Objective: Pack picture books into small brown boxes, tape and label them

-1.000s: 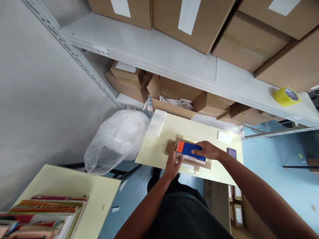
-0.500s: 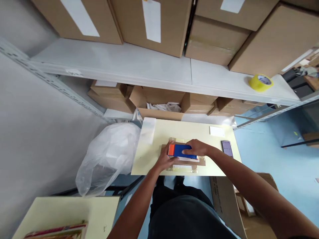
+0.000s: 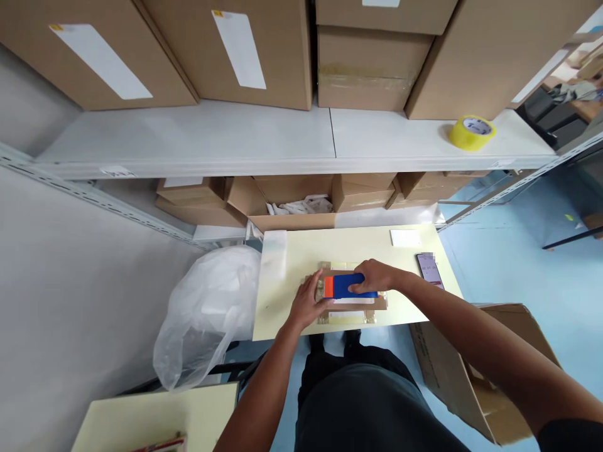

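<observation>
A small blue and orange box [image 3: 343, 285] lies over a flat piece of brown cardboard [image 3: 379, 303] on the cream table. My right hand [image 3: 374, 276] grips the blue end, its thumb on top and its fingers behind. My left hand [image 3: 306, 301] holds the orange end between the thumb at the near side and the fingers at the far side. Clear tape and white paper show around the cardboard's edges. The undersides of the box and cardboard are hidden.
A phone [image 3: 429, 270] and a white card [image 3: 405, 238] lie right on the table [image 3: 277, 320]. A clear plastic bag [image 3: 207, 307] bulges at the left. Yellow tape [image 3: 472, 132] sits on the shelf [image 3: 264, 135]. An open carton [image 3: 440, 370] stands on the floor at right.
The camera view has shifted, so the shelf and table appear moved and more of the floor carton shows. Both hands stay on the box with little visible change.
</observation>
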`<state>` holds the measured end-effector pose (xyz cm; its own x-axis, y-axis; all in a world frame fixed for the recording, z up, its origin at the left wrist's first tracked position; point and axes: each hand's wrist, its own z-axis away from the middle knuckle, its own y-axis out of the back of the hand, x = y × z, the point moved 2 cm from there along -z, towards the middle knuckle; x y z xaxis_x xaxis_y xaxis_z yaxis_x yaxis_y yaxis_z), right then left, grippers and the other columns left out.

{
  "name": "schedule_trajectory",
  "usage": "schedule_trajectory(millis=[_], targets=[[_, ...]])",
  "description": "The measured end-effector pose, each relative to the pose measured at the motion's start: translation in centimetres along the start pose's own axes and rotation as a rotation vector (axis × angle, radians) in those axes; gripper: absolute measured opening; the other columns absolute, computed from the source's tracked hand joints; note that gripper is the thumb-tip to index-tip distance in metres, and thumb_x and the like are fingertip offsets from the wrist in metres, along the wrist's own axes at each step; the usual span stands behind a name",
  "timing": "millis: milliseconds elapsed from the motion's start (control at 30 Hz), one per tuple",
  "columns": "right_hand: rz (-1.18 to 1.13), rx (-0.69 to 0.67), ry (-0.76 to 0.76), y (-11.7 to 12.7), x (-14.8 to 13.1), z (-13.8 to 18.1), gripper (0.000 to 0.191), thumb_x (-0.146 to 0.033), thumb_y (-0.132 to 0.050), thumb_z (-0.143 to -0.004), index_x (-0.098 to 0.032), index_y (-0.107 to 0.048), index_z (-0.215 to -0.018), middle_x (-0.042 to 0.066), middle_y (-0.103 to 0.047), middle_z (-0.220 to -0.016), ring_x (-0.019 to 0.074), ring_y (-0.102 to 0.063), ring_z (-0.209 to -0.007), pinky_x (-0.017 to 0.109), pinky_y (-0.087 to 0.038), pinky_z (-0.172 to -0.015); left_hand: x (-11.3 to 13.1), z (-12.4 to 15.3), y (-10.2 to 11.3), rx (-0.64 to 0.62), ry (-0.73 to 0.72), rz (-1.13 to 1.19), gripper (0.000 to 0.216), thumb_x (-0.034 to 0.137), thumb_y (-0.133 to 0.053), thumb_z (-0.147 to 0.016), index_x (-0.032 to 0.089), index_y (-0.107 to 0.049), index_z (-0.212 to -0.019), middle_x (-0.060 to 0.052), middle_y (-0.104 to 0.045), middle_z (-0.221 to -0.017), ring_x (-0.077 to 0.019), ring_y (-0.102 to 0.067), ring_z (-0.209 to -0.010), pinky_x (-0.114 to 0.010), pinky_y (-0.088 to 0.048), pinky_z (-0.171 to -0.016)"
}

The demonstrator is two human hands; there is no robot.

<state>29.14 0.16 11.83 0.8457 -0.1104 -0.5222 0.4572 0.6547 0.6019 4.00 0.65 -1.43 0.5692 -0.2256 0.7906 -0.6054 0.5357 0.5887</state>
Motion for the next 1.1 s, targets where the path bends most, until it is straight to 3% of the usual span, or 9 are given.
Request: schedule_trajectory(millis=[300,467,633,767,900,1100], targets=[[-0.084,0.042,-0.068,0.6,5.9,4.8,0.046,-0.064,-0.067,-0.077,-0.019,-0.072,-0.084,0.009,-0.075,-0.080,0.0243,-0.068,-0.065,0.032,-0.047,-0.056,0.1,0.1,0.3,-0.029,0.017,-0.083,0.087,0.048,-0.067,-0.090,0.030,-0.021,-0.162,-0.012,-0.036,-0.165,-0.0304,-0.033,-0.152,-0.050,-0.032,-0.121],[-0.020,0.120,-0.053,-0.1,7.8,5.7,0.048,-0.068,-0.067,-0.076,-0.020,-0.071,-0.080,0.009,-0.074,-0.077,0.0252,-0.069,-0.068,0.032,-0.046,-0.059,0.6,0.2,0.9,-0.030,-0.019,-0.248,0.085,0.051,-0.063,-0.092,0.029,-0.020,-0.162,-0.014,-0.030,-0.167,-0.0316,-0.030,-0.153,-0.051,-0.034,-0.120],[0.040,0.161,-0.044,-0.5,8.2,5.4,0.051,-0.071,-0.065,-0.077,-0.021,-0.072,-0.080,0.009,-0.075,-0.078,0.0255,-0.069,-0.070,0.032,-0.046,-0.062,3.5,-1.4,0.4,-0.035,-0.199,-0.535,0.109,0.064,-0.072,-0.079,0.019,-0.019,-0.162,-0.021,-0.014,-0.170,-0.0378,-0.013,-0.157,-0.059,-0.016,-0.125],[0.017,0.167,-0.032,-0.2,7.8,5.5,0.054,-0.074,-0.067,-0.075,-0.021,-0.074,-0.082,0.010,-0.076,-0.080,0.0268,-0.069,-0.072,0.033,-0.046,-0.062,5.9,-3.0,-1.2,-0.183,-0.361,-0.590,0.122,0.072,-0.075,-0.068,0.019,-0.020,-0.162,-0.020,-0.027,-0.167,-0.0391,-0.021,-0.155,-0.058,-0.007,-0.127],[0.038,0.168,-0.007,-0.2,8.0,5.8,0.052,-0.071,-0.068,-0.075,-0.021,-0.074,-0.084,0.011,-0.075,-0.082,0.0275,-0.069,-0.073,0.033,-0.044,-0.062,6.1,-3.4,-1.8,-0.189,-0.371,-0.610,0.122,0.071,-0.078,-0.066,0.018,-0.024,-0.162,-0.020,-0.040,-0.160,-0.0397,-0.033,-0.149,-0.055,-0.009,-0.127],[0.027,0.180,-0.009,-0.8,12.4,7.2,0.044,-0.064,-0.066,-0.078,-0.021,-0.070,-0.080,0.008,-0.072,-0.075,0.0227,-0.065,-0.066,0.031,-0.042,-0.059,4.7,-2.5,-0.8,-0.171,-0.370,-0.680,0.116,0.070,-0.074,-0.072,0.019,-0.023,-0.162,-0.019,-0.040,-0.159,-0.0386,-0.032,-0.149,-0.055,-0.008,-0.127]])
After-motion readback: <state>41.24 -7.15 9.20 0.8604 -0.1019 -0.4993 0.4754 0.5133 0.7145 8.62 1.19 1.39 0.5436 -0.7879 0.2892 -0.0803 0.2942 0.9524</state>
